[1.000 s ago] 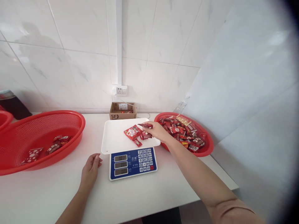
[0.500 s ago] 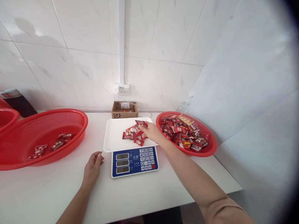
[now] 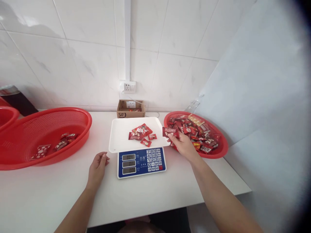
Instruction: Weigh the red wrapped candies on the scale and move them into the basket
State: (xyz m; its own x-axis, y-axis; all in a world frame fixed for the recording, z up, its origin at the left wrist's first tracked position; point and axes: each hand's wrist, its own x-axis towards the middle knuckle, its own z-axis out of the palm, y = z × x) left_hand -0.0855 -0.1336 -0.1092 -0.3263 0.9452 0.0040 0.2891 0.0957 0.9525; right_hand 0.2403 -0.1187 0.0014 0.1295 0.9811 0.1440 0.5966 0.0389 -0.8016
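Observation:
My right hand (image 3: 182,144) pinches a dark red candy packet (image 3: 169,131) over the gap between the scale's tray and the right basket. On the white tray (image 3: 119,134) lie several red wrapped candies (image 3: 142,132), large and small. Below it, the blue-faced digital scale (image 3: 142,162) shows lit-free grey displays and a number keypad. Resting on the table left of the scale, my left hand (image 3: 98,165) has its fingers curled together, with nothing visible in them. The red basket (image 3: 220,152) at right is heaped with red-wrapped packets, close behind my right hand.
A long red basket (image 3: 82,129) at left holds a few packets; another red container (image 3: 8,116) and a dark jar (image 3: 18,100) stand beyond it. At the wall sit a small cardboard box (image 3: 131,114) and a socket (image 3: 127,87). A pale panel (image 3: 255,97) bounds the right side.
My right hand has moved right, off the tray to its right edge, with a dark red candy packet in its fingers. My left hand stays beside the scale.

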